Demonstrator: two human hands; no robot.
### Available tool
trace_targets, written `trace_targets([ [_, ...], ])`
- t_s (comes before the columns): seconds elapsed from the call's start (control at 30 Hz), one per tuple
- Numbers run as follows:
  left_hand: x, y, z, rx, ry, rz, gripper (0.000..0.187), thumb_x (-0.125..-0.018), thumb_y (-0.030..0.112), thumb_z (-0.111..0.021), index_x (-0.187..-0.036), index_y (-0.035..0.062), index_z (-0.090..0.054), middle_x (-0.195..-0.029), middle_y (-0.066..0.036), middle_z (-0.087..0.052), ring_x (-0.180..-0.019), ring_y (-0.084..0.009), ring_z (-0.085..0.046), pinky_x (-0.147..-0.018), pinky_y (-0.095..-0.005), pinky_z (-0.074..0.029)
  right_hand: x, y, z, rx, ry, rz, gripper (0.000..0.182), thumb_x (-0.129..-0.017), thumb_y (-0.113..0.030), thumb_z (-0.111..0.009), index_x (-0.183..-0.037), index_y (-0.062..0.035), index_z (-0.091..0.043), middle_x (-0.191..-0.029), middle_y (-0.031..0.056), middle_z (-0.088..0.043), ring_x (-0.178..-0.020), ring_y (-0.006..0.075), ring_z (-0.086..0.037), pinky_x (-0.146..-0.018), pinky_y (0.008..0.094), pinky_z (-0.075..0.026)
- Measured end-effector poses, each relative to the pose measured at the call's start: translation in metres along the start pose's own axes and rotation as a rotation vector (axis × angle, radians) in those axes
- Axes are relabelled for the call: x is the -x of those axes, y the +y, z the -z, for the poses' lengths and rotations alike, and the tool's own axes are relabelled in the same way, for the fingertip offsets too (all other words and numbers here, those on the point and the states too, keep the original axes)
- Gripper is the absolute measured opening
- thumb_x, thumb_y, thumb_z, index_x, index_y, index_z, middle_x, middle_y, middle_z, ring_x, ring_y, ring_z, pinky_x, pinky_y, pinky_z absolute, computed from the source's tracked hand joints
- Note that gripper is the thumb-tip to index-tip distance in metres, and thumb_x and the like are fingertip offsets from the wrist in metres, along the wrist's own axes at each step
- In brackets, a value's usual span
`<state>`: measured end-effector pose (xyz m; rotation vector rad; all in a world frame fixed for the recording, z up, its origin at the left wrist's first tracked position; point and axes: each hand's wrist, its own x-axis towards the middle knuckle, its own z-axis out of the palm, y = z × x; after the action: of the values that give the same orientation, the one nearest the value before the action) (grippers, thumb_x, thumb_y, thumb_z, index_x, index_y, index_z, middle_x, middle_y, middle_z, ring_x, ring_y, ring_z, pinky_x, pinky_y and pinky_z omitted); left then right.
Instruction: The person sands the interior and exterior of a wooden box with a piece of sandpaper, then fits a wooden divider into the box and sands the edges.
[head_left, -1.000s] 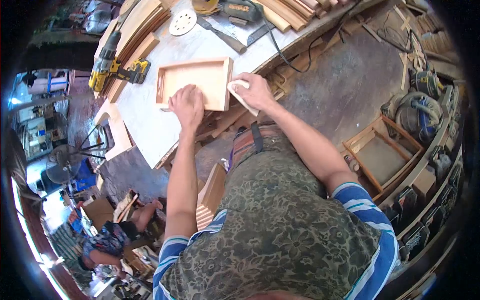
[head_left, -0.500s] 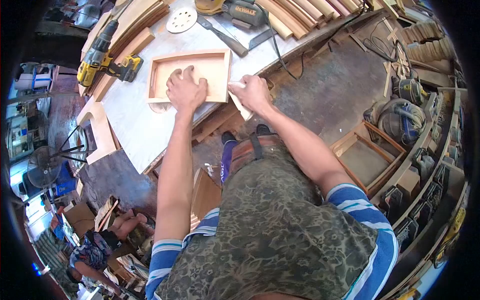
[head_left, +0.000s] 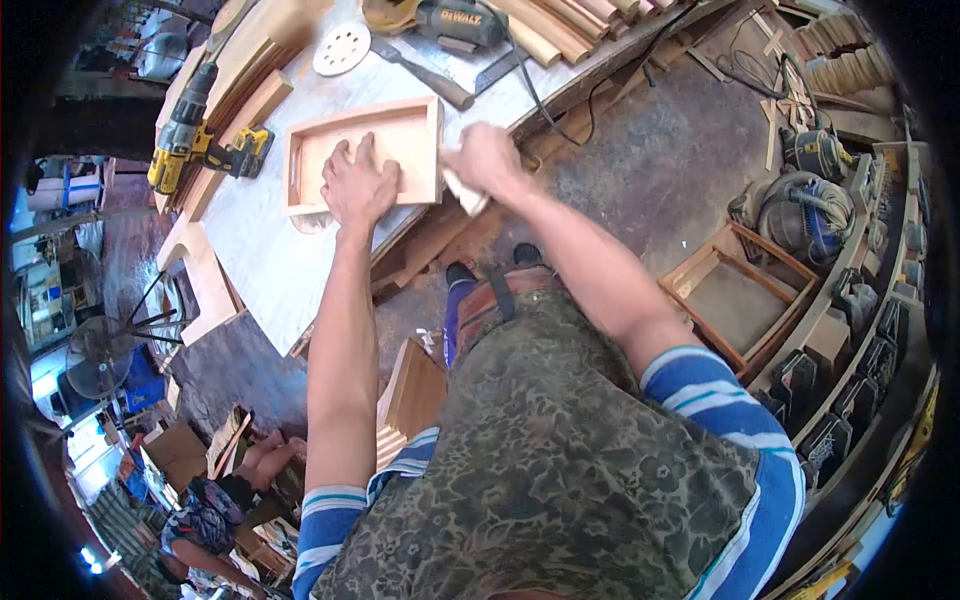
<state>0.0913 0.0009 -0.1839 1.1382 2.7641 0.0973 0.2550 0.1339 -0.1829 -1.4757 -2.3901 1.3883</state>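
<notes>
A shallow rectangular wooden tray (head_left: 437,150) lies on the pale worktable (head_left: 262,250) near its edge. My left hand (head_left: 360,188) rests inside it with the fingers spread, pressing on its bottom and holding nothing. Closed round a pale, cloth-like or sheet-like piece (head_left: 468,196), my right hand (head_left: 488,162) is at the right end wall of the tray. Motion blurs this hand, and the exact nature of the piece is unclear.
A yellow cordless drill (head_left: 188,140), a round perforated disc (head_left: 342,50), a dark-handled tool (head_left: 425,75) and a DeWalt sander (head_left: 455,22) lie on the table by wood strips. A wooden frame (head_left: 740,295) stands lower right. Another person (head_left: 205,520) is at lower left.
My right hand has moved slightly up and left along the tray's end, with the pale piece in it. The left hand stays spread inside the tray. The whole view has shifted a little.
</notes>
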Motion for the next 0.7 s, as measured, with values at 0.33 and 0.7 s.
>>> trace_targets([
  [0.33, -0.004, 0.000, 0.003, 0.006, -0.015, -0.014, 0.072, -0.085, 0.049, -0.061, -0.154, 0.0291, -0.052, -0.163, -0.015, -0.037, -0.150, -0.0377, -0.032, -0.118, -0.0591, -0.031, 0.009, -0.006, 0.008, 0.093, 0.003, 0.022, 0.048, -0.081, -0.036, -0.084, -0.106, 0.0045, -0.077, -0.109, 0.0314, -0.074, -0.109, 0.0426, -0.072, -0.096, 0.0473, -0.058],
  [0.7, -0.002, 0.000, 0.000, 0.008, -0.010, -0.008, 0.071, -0.085, 0.048, -0.064, -0.152, 0.0296, -0.055, -0.162, -0.014, -0.039, -0.150, -0.0371, -0.033, -0.119, -0.0586, -0.033, -0.009, -0.002, 0.011, 0.121, 0.003, 0.085, 0.048, -0.080, -0.038, -0.085, -0.101, 0.0049, -0.077, -0.103, 0.0294, -0.075, -0.104, 0.0420, -0.074, -0.094, 0.0467, -0.059],
])
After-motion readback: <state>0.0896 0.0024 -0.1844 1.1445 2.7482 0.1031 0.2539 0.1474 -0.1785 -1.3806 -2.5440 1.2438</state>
